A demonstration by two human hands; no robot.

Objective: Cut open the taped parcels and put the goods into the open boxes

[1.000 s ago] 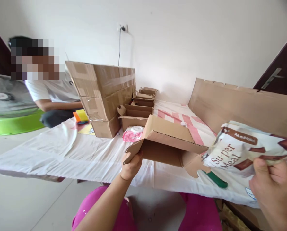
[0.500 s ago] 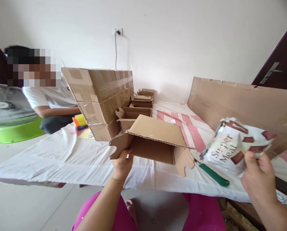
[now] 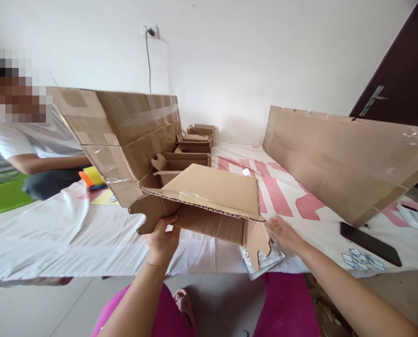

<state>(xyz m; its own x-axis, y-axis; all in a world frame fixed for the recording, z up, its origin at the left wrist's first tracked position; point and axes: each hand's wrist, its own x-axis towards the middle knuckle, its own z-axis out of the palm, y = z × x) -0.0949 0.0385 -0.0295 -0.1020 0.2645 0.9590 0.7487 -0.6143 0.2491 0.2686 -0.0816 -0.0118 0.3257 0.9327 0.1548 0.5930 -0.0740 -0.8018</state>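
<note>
An unsealed cardboard box (image 3: pixel 209 189) is tilted in front of me, its mouth facing me and notched side flaps sticking out. My left hand (image 3: pixel 163 236) is closed around its lower left edge, thumb inside. My right hand (image 3: pixel 282 233) has curled fingers at the box's right corner, beside the notched flap (image 3: pixel 258 241). Whether those fingers grip the box or something behind it I cannot tell. Below that flap and hand shows a white and silver pouch (image 3: pixel 265 264), mostly covered, near the table's front edge.
Taped cartons (image 3: pixel 125 126) are stacked at the left, with opened boxes (image 3: pixel 191 159) lined up beside them. A large cardboard sheet (image 3: pixel 321 154) stands at the right. A black phone (image 3: pixel 370 243) lies on the cloth-covered table (image 3: pixel 72 248). Another person (image 3: pixel 37 140) sits at far left.
My right hand has swung left with the pouch, which now shows under the box's right flap. The view has turned right, and the green-handled knife is out of sight.
</note>
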